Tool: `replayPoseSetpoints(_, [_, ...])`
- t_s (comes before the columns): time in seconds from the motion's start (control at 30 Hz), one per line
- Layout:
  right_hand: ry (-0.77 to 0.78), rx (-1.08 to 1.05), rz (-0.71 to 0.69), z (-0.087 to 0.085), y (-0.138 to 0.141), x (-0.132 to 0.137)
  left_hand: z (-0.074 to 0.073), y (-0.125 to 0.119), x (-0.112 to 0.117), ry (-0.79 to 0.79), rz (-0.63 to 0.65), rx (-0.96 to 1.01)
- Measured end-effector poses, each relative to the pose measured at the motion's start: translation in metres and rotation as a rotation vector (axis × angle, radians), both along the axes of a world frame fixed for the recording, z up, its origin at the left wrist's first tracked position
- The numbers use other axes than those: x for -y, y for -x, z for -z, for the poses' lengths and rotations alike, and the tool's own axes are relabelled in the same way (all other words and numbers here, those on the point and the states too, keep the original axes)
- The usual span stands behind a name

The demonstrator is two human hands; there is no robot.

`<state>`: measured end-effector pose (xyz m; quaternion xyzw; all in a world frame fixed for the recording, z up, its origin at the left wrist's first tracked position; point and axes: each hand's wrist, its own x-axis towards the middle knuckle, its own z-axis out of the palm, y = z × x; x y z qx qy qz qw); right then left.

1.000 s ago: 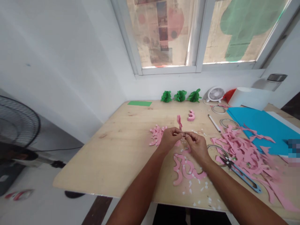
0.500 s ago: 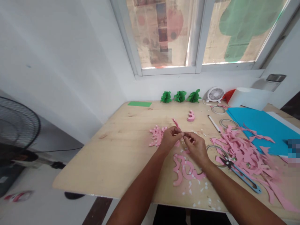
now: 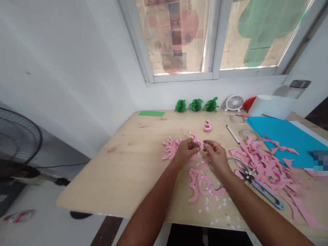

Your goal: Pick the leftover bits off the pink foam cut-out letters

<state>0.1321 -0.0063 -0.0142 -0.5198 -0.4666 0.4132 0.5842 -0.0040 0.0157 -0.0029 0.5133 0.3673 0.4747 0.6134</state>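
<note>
My left hand (image 3: 185, 152) pinches a pink crescent-shaped cutout (image 3: 195, 138) just above the table. At the cutout's right edge, the thumb and fingers of my right hand (image 3: 216, 156) are closed on it; any small bit between those fingertips is too small to make out. To the left lies a heap of similar pink curved pieces (image 3: 169, 149). Below my hands rest several larger pink curved cutouts (image 3: 194, 195), with tiny white scraps (image 3: 221, 206) scattered around them. A small stack of pink curved pieces (image 3: 208, 126) stands farther back.
Blue-handled scissors (image 3: 268, 191) lie by a pile of pink offcuts (image 3: 269, 167) on the right. Rolls of tape (image 3: 237, 119), a white pen (image 3: 232, 134), blue sheets (image 3: 276, 136) and a small white fan (image 3: 234, 102) are behind. Green paper shapes (image 3: 196, 105) line the wall.
My hands have moved slightly apart, the right one going rightward. The pink cutout has turned, so more of its curved face shows between them.
</note>
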Motion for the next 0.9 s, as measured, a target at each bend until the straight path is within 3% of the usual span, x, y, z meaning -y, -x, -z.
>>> replayPoseSetpoints(0.2, [0.068,-0.206,-0.093,0.0034,-0.0019,-0.0025,-0.0016,0.0014,0.0028,0.061,0.095,-0.043])
replayPoseSetpoints(0.33, [0.059,-0.247,-0.071,0.0023,-0.0019,-0.0014,-0.0046,0.0028,0.0032,0.012,0.116,-0.067])
replayPoseSetpoints(0.57, [0.052,-0.211,-0.133,0.004,-0.0009,0.0001,-0.009,0.0023,0.0038,0.001,-0.004,-0.044])
replayPoseSetpoints(0.77, [0.063,-0.201,-0.19,0.0005,0.0005,0.0023,-0.0082,0.0037,0.0038,-0.038,0.048,-0.081])
replayPoseSetpoints(0.9, [0.081,-0.176,-0.197,-0.0004,0.0011,0.003,-0.0074,0.0019,0.0029,-0.049,0.007,-0.087])
